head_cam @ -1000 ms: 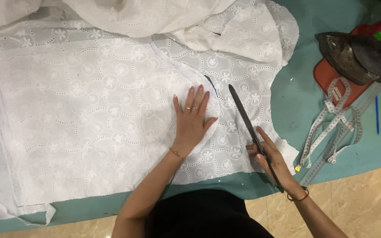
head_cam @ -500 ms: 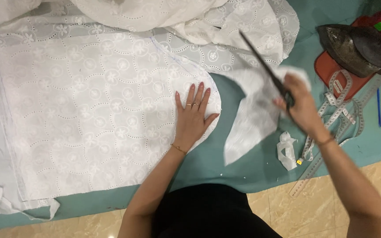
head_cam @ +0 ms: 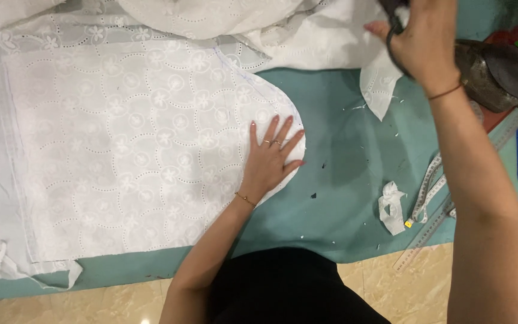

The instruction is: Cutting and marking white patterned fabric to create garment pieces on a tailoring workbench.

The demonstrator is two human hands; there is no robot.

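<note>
Embroidered fabric (head_cam: 121,144): white eyelet cloth, spread flat over the left half of the green table (head_cam: 343,198); curved cut edge toward 3 o'clock, likely laid smooth so the outline stays true.
Left hand (head_cam: 271,159): palm down, fingers spread apart, pressing the fabric's rounded edge at centre; grip on nothing, seemingly just pinning the cloth against shifting.
Fabric offcut (head_cam: 382,90): loose white piece at 1 o'clock, hanging from the raised hand, clear of the main cloth.
Small scrap (head_cam: 391,207): crumpled at 4 o'clock beside the measuring tape (head_cam: 430,183).
Right hand (head_cam: 421,39): lifted at 1 o'clock, fingers closed through the dark scissors handles (head_cam: 394,33); blades out of sight.
Iron (head_cam: 499,72): dark, parked at 2 o'clock on a red rest.
</note>
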